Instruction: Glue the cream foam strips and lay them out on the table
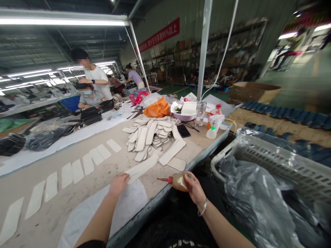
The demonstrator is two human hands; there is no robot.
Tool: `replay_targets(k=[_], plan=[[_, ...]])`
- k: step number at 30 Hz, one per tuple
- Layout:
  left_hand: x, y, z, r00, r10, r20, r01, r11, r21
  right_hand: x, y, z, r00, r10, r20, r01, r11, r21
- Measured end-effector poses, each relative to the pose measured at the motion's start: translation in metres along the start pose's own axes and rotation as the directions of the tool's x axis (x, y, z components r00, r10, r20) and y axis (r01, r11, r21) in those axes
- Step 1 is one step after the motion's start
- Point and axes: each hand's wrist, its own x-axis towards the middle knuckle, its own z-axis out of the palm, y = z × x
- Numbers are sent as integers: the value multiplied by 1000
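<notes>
In my right hand (194,188) is a squeeze glue bottle (180,181) with a red nozzle, lying on its side above the table's near edge, its tip pointing left. My left hand (119,184) rests at the near end of a long pale strip (142,167), its fingers bent against the piece; whether they pinch it is hard to see. Beyond that strip lies a heap of pale, dark-edged pieces (142,137). A row of separate pale pieces (67,175) runs along the table to the left. Under my left forearm is a white sheet (131,198).
An orange bag (157,108), a glass jar (200,113), a small green-capped bottle (211,132) and a black phone (183,131) stand or lie at the table's back right. A white crate (284,162) with grey plastic is at right. Two people (94,81) are across the table.
</notes>
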Motion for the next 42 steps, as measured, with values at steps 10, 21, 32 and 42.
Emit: replay_targets(k=[10, 21, 32, 42], plan=[[-10, 15, -13, 980, 39, -196, -17, 994, 112, 1, -8, -6, 1000, 18, -22, -18, 1000, -9], [-128, 74, 18, 922, 244, -301, -227, 970, 91, 8, -1, 1, 998, 61, -4, -61, 998, -31], [-151, 30, 23, 919, 225, -323, -277, 952, -126, 0, 19, 15, 1000, -13, 12, 15, 966, -257], [-156, 22, 28, 920, 213, -328, -299, 924, -239, -19, 44, 66, 952, -136, 273, 291, 671, -682]])
